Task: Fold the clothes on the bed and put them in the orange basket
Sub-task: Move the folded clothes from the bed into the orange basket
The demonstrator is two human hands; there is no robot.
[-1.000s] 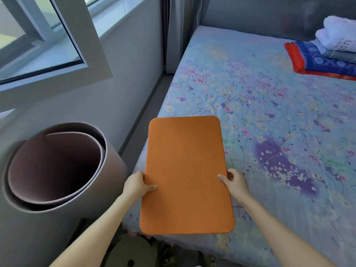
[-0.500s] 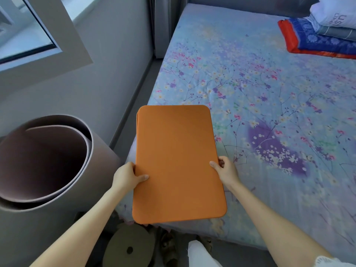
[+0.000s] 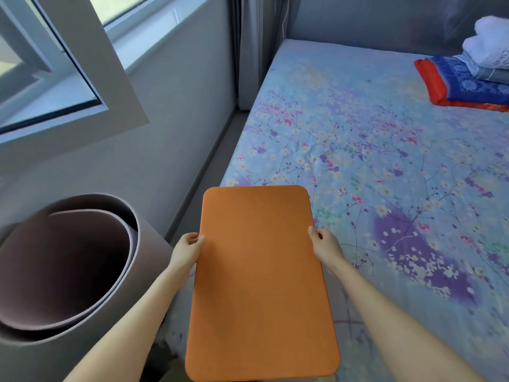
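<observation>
A flat orange panel with rounded corners point(image 3: 261, 282), apparently the collapsed orange basket, is held above the near left corner of the bed point(image 3: 358, 161). My left hand point(image 3: 188, 250) grips its left edge. My right hand point(image 3: 325, 246) grips its right edge, thumb on top. A stack of folded clothes point(image 3: 468, 78) sits at the bed's far right: a white piece on top, grey beneath, and a blue and red one at the bottom.
A large rolled grey mat point(image 3: 68, 271) stands on end at the left, close to my left arm. A narrow floor gap runs between the wall point(image 3: 170, 128) and the bed. An open window point(image 3: 55, 64) is at upper left.
The orange panel has risen toward the camera and looks larger. My view has tilted up, showing more of the far bed. Both hands keep their hold on the panel's edges.
</observation>
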